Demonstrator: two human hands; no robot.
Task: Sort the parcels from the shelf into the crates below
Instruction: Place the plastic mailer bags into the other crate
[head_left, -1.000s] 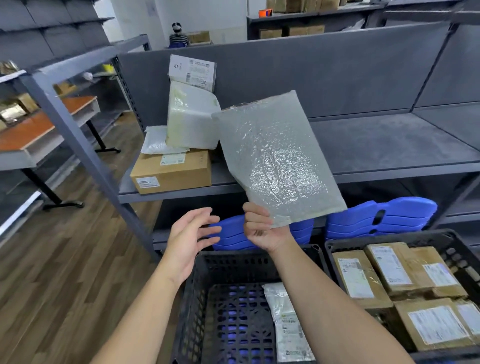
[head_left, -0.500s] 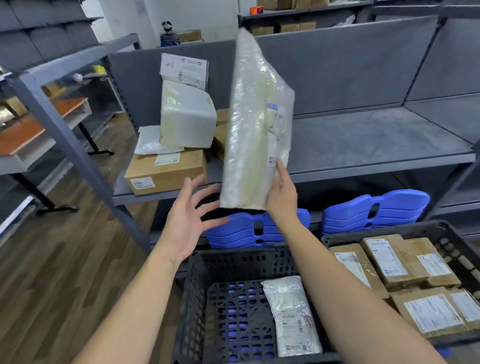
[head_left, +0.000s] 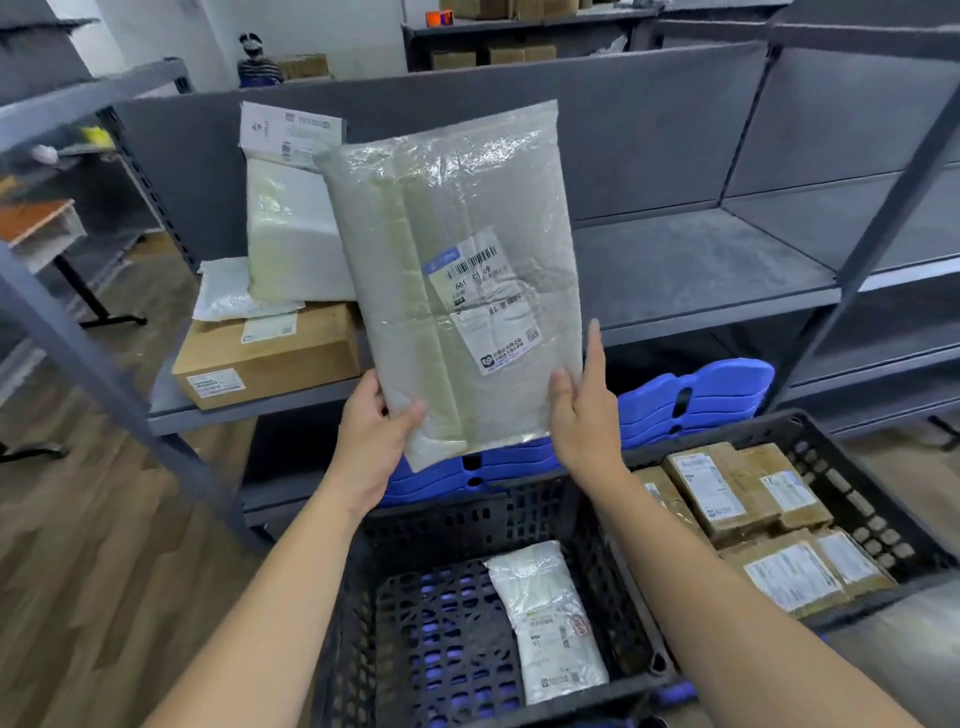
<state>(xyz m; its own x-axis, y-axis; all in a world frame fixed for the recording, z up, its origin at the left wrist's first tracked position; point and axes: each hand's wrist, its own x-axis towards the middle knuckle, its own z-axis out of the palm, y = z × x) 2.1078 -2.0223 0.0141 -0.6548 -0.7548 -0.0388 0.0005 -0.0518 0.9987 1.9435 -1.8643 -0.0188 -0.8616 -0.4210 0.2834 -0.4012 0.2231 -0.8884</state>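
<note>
One parcel (head_left: 452, 270), flanked (left hand (head_left: 369, 441), right hand (head_left: 587, 415))

- The bag (head_left: 457, 280) covers the right side of the cardboard box (head_left: 270, 358) behind it.
- Its label (head_left: 483, 306) carries small print too blurred to read.

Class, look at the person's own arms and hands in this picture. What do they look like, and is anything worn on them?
The left hand and right hand are both bare: no gloves, rings, watch or wristband show. No sleeve shows either, and each arm is uncovered as far as the picture reaches. No tape, markings or cables are visible on them.
</note>
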